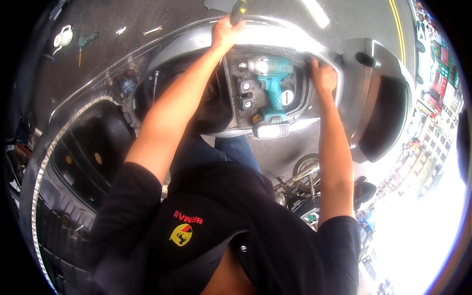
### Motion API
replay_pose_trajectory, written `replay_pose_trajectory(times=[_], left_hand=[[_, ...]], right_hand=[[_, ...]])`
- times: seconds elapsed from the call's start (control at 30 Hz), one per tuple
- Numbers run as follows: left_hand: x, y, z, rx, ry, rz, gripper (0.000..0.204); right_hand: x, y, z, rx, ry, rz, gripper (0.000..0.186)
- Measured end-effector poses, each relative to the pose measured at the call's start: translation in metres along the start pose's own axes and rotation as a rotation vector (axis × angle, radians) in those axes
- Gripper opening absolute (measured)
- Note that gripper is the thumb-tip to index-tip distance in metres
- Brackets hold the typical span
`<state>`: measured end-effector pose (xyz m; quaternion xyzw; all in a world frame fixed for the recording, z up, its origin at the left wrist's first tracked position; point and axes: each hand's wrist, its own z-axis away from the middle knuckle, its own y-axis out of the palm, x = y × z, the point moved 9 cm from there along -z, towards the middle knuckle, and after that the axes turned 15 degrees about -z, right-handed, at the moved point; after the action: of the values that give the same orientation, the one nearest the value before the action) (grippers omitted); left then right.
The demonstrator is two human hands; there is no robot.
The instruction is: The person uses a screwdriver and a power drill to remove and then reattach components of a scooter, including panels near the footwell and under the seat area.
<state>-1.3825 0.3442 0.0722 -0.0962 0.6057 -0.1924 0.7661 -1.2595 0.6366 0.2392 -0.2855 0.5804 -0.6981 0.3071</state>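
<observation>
My left hand is closed around a black and yellow handle, probably a screwdriver's, at the far edge of a silver scooter body; its tip is hidden. My right hand lies at the right end of the same body, fingers bent over the silver rim beside the opening. What the fingertips touch there is hard to make out. Between my arms a teal cordless impact wrench rests on the black area inside the scooter, its battery toward me.
The open black seat stands at the left. On the far ground lie a wrench, a second teal power tool and a white pot. A silver and black scooter tail is at the right. Behind me stands a motorcycle.
</observation>
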Motion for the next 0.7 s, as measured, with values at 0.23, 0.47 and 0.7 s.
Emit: replay_pose_trajectory(times=[0.23,0.47,0.7], left_hand=[[-0.044,-0.046,0.038,0.039,-0.056,0.234,0.021],[-0.172,0.029,0.184,0.658,0.002,0.173,0.037],[-0.209,0.116,0.328,0.763,0.578,-0.247,0.041]], right_hand=[[-0.077,-0.033,0.107,0.069,0.054,-0.570,0.041],[-0.141,0.039,0.239,0.221,0.662,-1.951,0.021],[-0.134,0.029,0.253,0.250,0.493,-2.495,0.037]])
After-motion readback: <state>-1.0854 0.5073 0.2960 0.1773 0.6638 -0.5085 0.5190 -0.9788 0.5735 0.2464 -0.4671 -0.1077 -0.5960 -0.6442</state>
